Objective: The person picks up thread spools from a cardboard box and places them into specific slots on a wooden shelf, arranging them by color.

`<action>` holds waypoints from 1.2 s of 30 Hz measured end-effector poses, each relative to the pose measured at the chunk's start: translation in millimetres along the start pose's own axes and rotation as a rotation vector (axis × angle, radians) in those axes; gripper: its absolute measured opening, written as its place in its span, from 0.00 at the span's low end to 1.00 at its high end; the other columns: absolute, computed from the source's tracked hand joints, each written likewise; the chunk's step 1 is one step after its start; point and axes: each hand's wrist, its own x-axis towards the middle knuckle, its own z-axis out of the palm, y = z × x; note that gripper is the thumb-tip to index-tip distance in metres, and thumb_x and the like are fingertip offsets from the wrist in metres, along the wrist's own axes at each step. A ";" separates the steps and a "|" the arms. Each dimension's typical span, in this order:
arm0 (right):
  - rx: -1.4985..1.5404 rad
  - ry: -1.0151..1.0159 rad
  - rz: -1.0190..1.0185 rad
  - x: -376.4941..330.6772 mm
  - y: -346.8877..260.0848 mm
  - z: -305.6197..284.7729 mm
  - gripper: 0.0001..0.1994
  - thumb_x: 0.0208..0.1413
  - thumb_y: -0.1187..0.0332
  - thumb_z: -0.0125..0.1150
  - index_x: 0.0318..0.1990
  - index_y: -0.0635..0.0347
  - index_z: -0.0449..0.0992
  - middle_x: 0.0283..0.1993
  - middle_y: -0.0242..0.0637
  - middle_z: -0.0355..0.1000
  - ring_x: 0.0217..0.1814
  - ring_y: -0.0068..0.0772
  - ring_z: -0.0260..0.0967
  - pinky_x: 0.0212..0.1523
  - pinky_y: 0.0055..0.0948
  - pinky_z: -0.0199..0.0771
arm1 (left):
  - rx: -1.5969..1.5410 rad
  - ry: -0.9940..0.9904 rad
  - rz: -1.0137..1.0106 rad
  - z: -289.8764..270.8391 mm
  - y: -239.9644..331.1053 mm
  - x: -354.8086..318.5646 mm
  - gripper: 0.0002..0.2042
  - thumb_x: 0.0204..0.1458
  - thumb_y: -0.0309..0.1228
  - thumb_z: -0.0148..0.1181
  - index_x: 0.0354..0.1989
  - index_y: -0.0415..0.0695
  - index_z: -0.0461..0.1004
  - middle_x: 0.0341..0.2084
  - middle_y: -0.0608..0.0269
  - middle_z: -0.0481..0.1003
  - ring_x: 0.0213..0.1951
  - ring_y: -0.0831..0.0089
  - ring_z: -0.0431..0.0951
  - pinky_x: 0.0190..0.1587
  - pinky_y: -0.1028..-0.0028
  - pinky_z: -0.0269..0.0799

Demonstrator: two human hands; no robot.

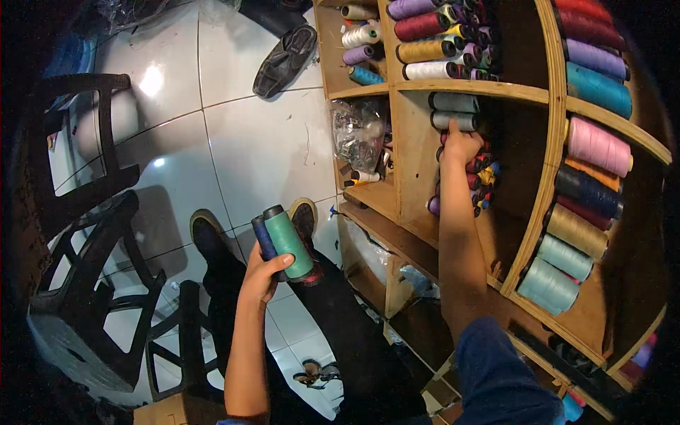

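Observation:
My left hand (263, 271) is wrapped around a green thread spool (287, 241) and a dark blue thread spool (263, 237), held side by side over my legs. Dark red thread shows at the lower end of the green spool; whether it is a further spool I cannot tell. My right hand (462, 147) reaches into a wooden shelf compartment, its fingers closed at a pale grey thread spool (452, 120). Another grey-green spool (454, 102) lies just above that one. Beneath my right hand several dark red and purple spools (445, 190) are stacked, partly covered by it.
The wooden shelf (559, 142) has dividers between compartments of coloured spools, such as a pink spool (599, 145). A clear plastic bag (358, 131) sits in the left compartment. Dark stools (99, 312) stand at left. A shoe (285, 62) lies on the tiled floor (262, 149).

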 end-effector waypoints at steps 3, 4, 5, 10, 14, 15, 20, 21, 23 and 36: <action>0.076 -0.013 -0.019 17.6 16.0 -0.4 0.25 0.38 0.75 0.70 0.41 0.74 0.61 0.37 0.44 0.71 0.38 0.34 0.70 0.40 0.29 0.70 | -0.013 -0.030 -0.003 5.5 -2.5 4.7 0.35 0.32 0.36 0.68 0.52 0.37 0.61 0.39 0.56 0.70 0.41 0.64 0.73 0.47 0.66 0.69; 0.119 -0.032 -0.029 21.5 18.7 -0.3 0.24 0.39 0.77 0.69 0.42 0.74 0.62 0.35 0.43 0.71 0.38 0.32 0.69 0.39 0.29 0.70 | -0.017 -0.037 -0.001 7.3 -2.8 5.7 0.36 0.32 0.36 0.68 0.52 0.37 0.61 0.39 0.56 0.70 0.42 0.64 0.72 0.47 0.65 0.69; 0.117 -0.031 -0.037 26.5 20.6 -2.2 0.24 0.39 0.77 0.69 0.42 0.74 0.62 0.35 0.43 0.71 0.38 0.32 0.69 0.39 0.29 0.70 | -0.024 -0.041 -0.001 10.7 -1.6 7.6 0.36 0.32 0.36 0.68 0.52 0.37 0.61 0.39 0.56 0.70 0.42 0.64 0.72 0.47 0.65 0.69; 0.243 -0.862 0.269 -101.1 -36.7 -51.9 0.12 0.48 0.74 0.61 0.40 0.65 0.69 0.33 0.33 0.69 0.35 0.23 0.68 0.30 0.24 0.71 | -0.075 -0.004 -0.079 -2.7 -0.5 4.8 0.36 0.33 0.31 0.69 0.54 0.38 0.59 0.42 0.57 0.70 0.45 0.65 0.71 0.52 0.67 0.64; 0.024 -1.667 0.324 -213.5 -78.2 -91.8 0.19 0.50 0.62 0.62 0.44 0.66 0.69 0.35 0.36 0.70 0.32 0.24 0.69 0.35 0.24 0.69 | -0.053 -0.075 -0.061 6.1 6.4 4.0 0.35 0.32 0.28 0.70 0.54 0.40 0.61 0.41 0.59 0.71 0.43 0.70 0.71 0.50 0.69 0.66; 0.156 -1.621 0.244 -238.6 -81.9 -100.9 0.19 0.50 0.58 0.61 0.41 0.66 0.70 0.35 0.38 0.72 0.32 0.25 0.69 0.35 0.27 0.69 | -0.058 -0.086 -0.064 6.6 3.8 5.6 0.35 0.32 0.28 0.70 0.54 0.40 0.61 0.41 0.59 0.71 0.43 0.70 0.71 0.50 0.69 0.66; 0.031 -1.557 0.198 -257.6 -68.9 -96.0 0.22 0.43 0.57 0.64 0.39 0.67 0.72 0.38 0.46 0.73 0.39 0.32 0.71 0.40 0.32 0.70 | 0.048 -0.128 -0.093 -4.4 -5.1 7.1 0.37 0.31 0.26 0.73 0.54 0.41 0.61 0.41 0.62 0.71 0.43 0.71 0.72 0.48 0.71 0.67; 0.020 -1.545 0.195 -251.3 -69.7 -97.9 0.22 0.43 0.57 0.64 0.39 0.67 0.72 0.38 0.46 0.73 0.39 0.32 0.71 0.40 0.32 0.70 | 0.013 -0.141 -0.111 -4.5 -4.2 6.2 0.37 0.31 0.27 0.73 0.54 0.41 0.60 0.42 0.62 0.71 0.43 0.70 0.72 0.49 0.71 0.67; 0.462 -1.573 0.721 -237.8 -76.7 -101.7 0.16 0.48 0.62 0.59 0.41 0.64 0.73 0.40 0.40 0.73 0.42 0.29 0.70 0.43 0.29 0.70 | -0.208 -0.213 -0.095 1.6 0.9 3.6 0.39 0.32 0.27 0.72 0.56 0.42 0.59 0.45 0.59 0.71 0.46 0.69 0.72 0.51 0.69 0.67; 0.462 -0.241 0.100 -44.8 -10.2 -93.3 0.20 0.46 0.78 0.62 0.47 0.61 0.63 0.35 0.36 0.70 0.37 0.26 0.69 0.28 0.25 0.71 | -0.099 -0.156 -0.006 7.4 1.1 8.1 0.34 0.34 0.23 0.68 0.54 0.40 0.59 0.41 0.51 0.73 0.43 0.63 0.74 0.49 0.64 0.68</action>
